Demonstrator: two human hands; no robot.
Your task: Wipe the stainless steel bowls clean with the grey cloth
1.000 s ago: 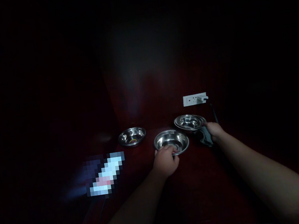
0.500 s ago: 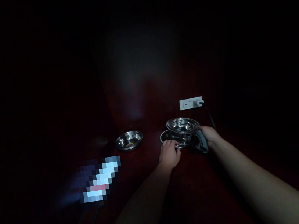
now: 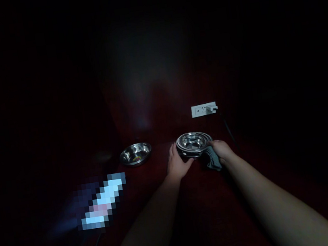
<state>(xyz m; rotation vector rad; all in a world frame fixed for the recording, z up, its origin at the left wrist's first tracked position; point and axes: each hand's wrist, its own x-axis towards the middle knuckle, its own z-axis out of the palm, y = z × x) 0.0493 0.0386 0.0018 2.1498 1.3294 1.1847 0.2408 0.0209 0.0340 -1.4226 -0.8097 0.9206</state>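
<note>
A stack of nested shiny steel bowls [image 3: 193,142] stands on the dark red surface between my two hands. My left hand [image 3: 178,165] curves round the left side of the stack, its fingers along the outer wall and its thumb at the front. At the right, my right hand [image 3: 223,151] grips the bowls' rim together with a grey-green cloth [image 3: 213,160], which hangs below the rim. The right fingertips are partly hidden by the hand and cloth.
Another steel bowl [image 3: 136,155], with a coloured sticker inside, stands to the left. A bright pixelated screen [image 3: 102,203] and a thin cable lie nearer on the left. A white socket plate [image 3: 204,109] with a plugged-in adapter is on the back wall.
The upper bowls have come down into the lower bowl, forming one nested stack. My left hand has shifted from the front rim to the stack's left side.
</note>
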